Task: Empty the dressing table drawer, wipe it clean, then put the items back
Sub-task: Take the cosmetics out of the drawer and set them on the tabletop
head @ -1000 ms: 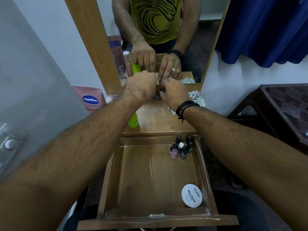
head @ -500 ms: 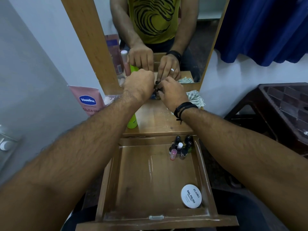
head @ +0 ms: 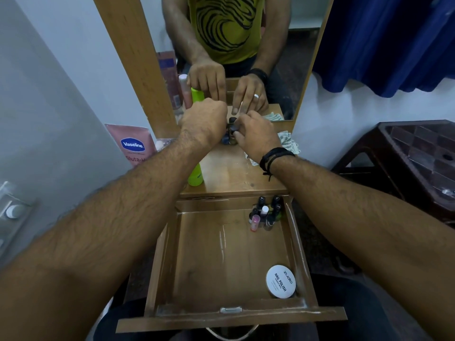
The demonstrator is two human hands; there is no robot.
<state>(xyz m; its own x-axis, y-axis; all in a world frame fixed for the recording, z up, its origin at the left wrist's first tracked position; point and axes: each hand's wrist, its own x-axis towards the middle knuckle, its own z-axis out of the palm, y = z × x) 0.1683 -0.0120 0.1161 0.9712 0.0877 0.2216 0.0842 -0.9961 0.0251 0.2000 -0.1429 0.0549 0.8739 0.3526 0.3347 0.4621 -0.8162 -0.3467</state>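
Observation:
The wooden drawer (head: 294,232) is pulled out below the table top. It holds a cluster of small nail polish bottles (head: 265,214) in its far right corner and a white round nail polish tin (head: 280,281) near the front right. On the table top by the mirror stand a few more small dark nail polish bottles (head: 231,135). My left hand (head: 204,123) curls around them from the left. From the right, my right hand (head: 257,137) pinches a dark cap. Most of these bottles are hidden by my hands.
A green bottle (head: 195,177) stands on the table top under my left forearm. A pink Vaseline tube (head: 134,143) leans against the left wall. A checked cloth (head: 289,142) lies by the mirror. A dark stool (head: 418,156) stands to the right.
Both hands stay on the small bottles by the mirror. They have closed in slightly, and a dark cap now shows between them.

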